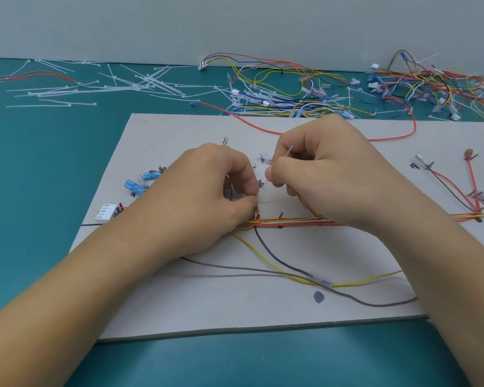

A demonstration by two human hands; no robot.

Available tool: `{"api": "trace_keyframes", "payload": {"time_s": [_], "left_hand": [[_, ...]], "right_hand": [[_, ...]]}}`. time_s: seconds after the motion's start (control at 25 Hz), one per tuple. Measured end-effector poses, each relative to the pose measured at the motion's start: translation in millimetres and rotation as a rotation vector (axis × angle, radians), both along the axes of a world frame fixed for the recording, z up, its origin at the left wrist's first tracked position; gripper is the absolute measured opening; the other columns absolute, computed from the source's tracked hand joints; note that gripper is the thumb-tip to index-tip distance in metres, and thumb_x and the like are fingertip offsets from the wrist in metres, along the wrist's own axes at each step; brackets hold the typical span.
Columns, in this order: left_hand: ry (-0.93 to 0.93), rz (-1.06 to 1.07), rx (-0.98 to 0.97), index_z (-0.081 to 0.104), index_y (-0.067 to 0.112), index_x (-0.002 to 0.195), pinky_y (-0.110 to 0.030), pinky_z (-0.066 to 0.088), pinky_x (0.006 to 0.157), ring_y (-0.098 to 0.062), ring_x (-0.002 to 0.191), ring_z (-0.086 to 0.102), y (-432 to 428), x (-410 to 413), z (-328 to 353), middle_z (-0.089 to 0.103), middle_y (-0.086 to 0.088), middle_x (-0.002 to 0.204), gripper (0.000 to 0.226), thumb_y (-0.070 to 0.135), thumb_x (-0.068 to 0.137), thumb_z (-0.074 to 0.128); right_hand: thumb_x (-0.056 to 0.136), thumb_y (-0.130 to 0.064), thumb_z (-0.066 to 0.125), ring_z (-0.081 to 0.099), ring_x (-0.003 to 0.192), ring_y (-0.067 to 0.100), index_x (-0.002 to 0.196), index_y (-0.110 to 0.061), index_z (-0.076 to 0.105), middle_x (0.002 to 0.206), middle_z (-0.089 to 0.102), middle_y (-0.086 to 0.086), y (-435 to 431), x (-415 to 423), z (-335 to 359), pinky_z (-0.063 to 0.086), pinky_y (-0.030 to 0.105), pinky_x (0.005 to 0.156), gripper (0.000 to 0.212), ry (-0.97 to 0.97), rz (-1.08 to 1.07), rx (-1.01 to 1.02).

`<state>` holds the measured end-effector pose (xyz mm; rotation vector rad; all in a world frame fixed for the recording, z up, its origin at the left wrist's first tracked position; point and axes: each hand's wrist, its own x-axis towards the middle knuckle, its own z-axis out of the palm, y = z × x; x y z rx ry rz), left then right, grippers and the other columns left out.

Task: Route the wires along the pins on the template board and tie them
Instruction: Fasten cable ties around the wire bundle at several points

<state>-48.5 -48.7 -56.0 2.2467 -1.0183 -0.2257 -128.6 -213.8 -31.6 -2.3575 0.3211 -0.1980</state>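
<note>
The wire bundle (294, 221) runs left-to-right across the template board (263, 303) beneath the hands, the nearer left hand (207, 196) pinching its upturned wires, the right hand (327, 174) pinching a cable tie (287, 151) just beside them.

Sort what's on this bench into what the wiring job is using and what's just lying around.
In use:
- template board
- routed wires, pinched by the left hand
- cable tie, held by the right hand
- white connector

Lying about:
- loose cable ties on the table
- spare harnesses behind the board
</note>
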Motion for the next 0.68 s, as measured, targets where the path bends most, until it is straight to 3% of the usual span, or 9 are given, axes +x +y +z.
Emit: {"api": "trace_keyframes", "payload": {"time_s": [0.16,0.28,0.48,0.68], "left_hand": [[0.023,-0.004,0.003,0.071,0.029,0.073,-0.011,0.039,0.055,-0.001,0.064,0.056,-0.2,1.1,0.5,0.064,0.019,0.066,0.014,0.022,0.084,0.077],[0.039,0.004,-0.008,0.071,0.027,0.071,-0.010,0.039,0.054,0.000,0.060,0.056,-0.4,0.3,1.2,0.064,0.026,0.069,0.015,0.020,0.083,0.077],[0.025,0.039,0.019,0.070,0.029,0.069,-0.014,0.035,0.052,-0.001,0.063,0.057,-2.3,-0.9,0.5,0.064,0.027,0.069,0.016,0.023,0.082,0.076],[0.024,0.035,0.011,0.069,0.030,0.069,-0.012,0.034,0.052,0.003,0.064,0.057,-0.6,-1.1,-0.4,0.064,0.029,0.071,0.017,0.024,0.084,0.075]], "right_hand": [[0.083,-0.016,0.066,0.045,0.045,0.010,0.065,-0.012,0.069,0.063,0.063,0.008,2.0,-2.3,1.5,0.035,0.026,0.045,0.018,-0.007,-0.002,-0.045],[0.082,-0.016,0.066,0.053,0.053,0.019,0.065,-0.011,0.069,0.063,0.063,0.008,2.3,-2.9,2.2,0.038,0.031,0.044,0.018,-0.028,-0.005,-0.075],[0.083,-0.015,0.065,0.059,0.060,0.023,0.063,-0.010,0.066,0.062,0.061,0.009,4.0,-4.4,1.7,0.044,0.040,0.053,0.020,-0.053,-0.005,-0.073],[0.084,-0.015,0.066,0.053,0.050,0.012,0.065,-0.012,0.068,0.065,0.064,0.006,1.6,-4.6,4.3,0.043,0.034,0.049,0.019,-0.014,0.003,-0.073]]}}
